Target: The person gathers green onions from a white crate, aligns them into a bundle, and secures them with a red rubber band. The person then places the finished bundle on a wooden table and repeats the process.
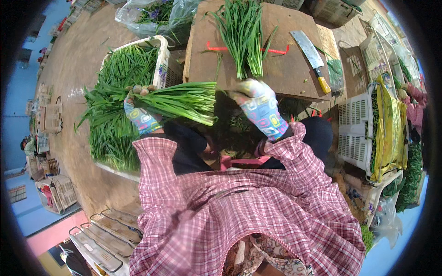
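Note:
My left hand (140,112), in a patterned glove, is closed around a bunch of green garlic chives (183,101). Their pale cut ends point right, and the leafy ends hang over a white plastic crate (161,45) packed with more chives (121,145). My right hand (257,107), gloved alike and blurred, is just below the wooden board (283,76). Its fingers are too blurred to show whether they hold anything. Close above it, another bunch of chives (241,38) lies on the board across a red strip (276,51).
A cleaver (309,51) with a yellow-ended handle lies at the board's right side. A clear plastic bag (127,17) of greens stands at the upper left. Crates (354,127) stand at the right, one with a yellow sack (388,134). Other people's sleeves (414,107) show far right.

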